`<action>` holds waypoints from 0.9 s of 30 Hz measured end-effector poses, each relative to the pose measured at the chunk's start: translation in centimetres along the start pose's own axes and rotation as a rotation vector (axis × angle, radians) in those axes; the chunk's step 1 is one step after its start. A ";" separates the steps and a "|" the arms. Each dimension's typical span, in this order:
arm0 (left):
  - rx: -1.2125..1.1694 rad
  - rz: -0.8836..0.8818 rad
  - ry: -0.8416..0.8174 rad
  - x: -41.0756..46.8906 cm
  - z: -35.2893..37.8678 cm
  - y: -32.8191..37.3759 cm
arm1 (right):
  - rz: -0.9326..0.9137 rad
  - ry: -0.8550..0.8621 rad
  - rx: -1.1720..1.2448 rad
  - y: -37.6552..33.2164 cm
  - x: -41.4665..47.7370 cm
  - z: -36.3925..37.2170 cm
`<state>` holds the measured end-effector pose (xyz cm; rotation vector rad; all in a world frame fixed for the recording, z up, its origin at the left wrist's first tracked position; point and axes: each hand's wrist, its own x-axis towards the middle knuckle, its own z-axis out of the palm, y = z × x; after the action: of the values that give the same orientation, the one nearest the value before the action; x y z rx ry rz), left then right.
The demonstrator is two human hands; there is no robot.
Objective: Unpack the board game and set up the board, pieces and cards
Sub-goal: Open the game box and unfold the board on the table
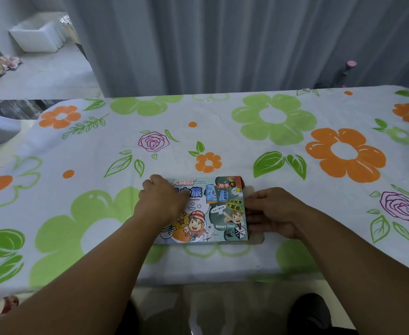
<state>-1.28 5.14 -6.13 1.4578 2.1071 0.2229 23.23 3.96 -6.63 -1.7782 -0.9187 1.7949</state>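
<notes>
Grey curtains [222, 44] hang behind a table under a flowered cloth [247, 146]. Flat near its front edge lies the game box [220, 213], printed "大富翁", "DA XIONG" and "Happy Time". The left hand [162, 199] curls its fingers over the box's far left corner. The right hand [273, 211] pinches the pale end flap [249, 192].

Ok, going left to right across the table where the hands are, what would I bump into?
Left hand → colourful cardboard board game box, held at both ends → right hand → purple outlined rose printed on the flowered tablecloth.
</notes>
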 end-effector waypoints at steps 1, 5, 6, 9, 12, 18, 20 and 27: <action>-0.002 -0.004 0.005 -0.1 -0.1 0.0 | 0.006 -0.004 0.002 0.1 0.1 0.0; -0.009 -0.013 0.012 -0.3 -0.1 0.1 | 0.033 -0.018 0.006 0.1 0.3 0.4; -0.014 -0.016 0.012 -0.2 -0.1 0.1 | 0.038 -0.018 0.016 0.1 0.4 0.5; -0.026 -0.018 0.018 -0.2 -0.1 0.0 | 0.059 -0.023 0.045 0.0 0.3 0.7; -0.061 -0.011 0.045 -0.1 -0.2 0.1 | 0.082 -0.042 0.063 -0.1 0.2 0.6; -0.145 -0.050 0.073 0.1 -0.1 0.2 | 0.088 -0.067 0.077 -0.1 0.0 0.8; -0.145 -0.052 0.076 0.1 -0.1 0.3 | 0.089 -0.071 0.101 -0.1 0.0 0.7; -0.160 -0.061 0.074 -0.3 -0.3 0.4 | 0.099 -0.062 0.133 -0.2 0.0 0.8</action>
<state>-1.08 5.08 -5.60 1.3086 2.1350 0.4184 22.37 4.00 -6.56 -1.7198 -0.7275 1.9352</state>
